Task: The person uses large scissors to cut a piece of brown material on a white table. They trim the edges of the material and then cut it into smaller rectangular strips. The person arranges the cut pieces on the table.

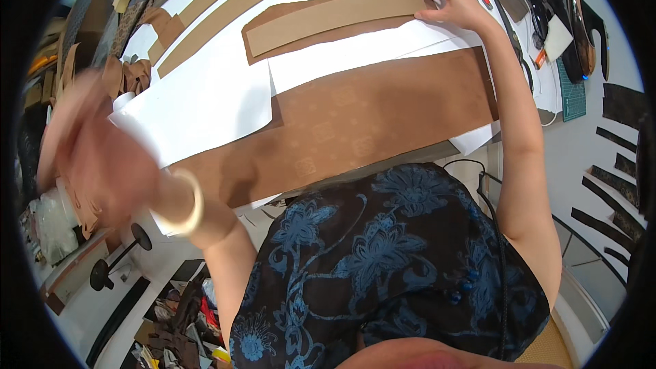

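Note:
A long tan strip (pixel 335 19), stiff like card, lies on a slightly larger brown piece of leather or fabric (pixel 257 20) at the far side of the table. At its right end my right hand (pixel 452 4) has thumb and fingertips curled around the edges of the strip and brown piece. On the left, my left hand (pixel 102 154) is raised and smeared by motion, so its fingers cannot be made out; a pale bangle (pixel 189 201) circles the wrist. Nearest me stretches a wide brown patterned sheet (pixel 383 109), partly under white paper (pixel 205 106).
More tan strips (pixel 239 17) lie at the far left, beside brown scraps (pixel 130 76). Cables, dark tools and a green cutting mat (pixel 572 89) crowd the right end. Below left is a box of mixed scraps (pixel 174 328). Dark strips (pixel 608 198) hang at far right.

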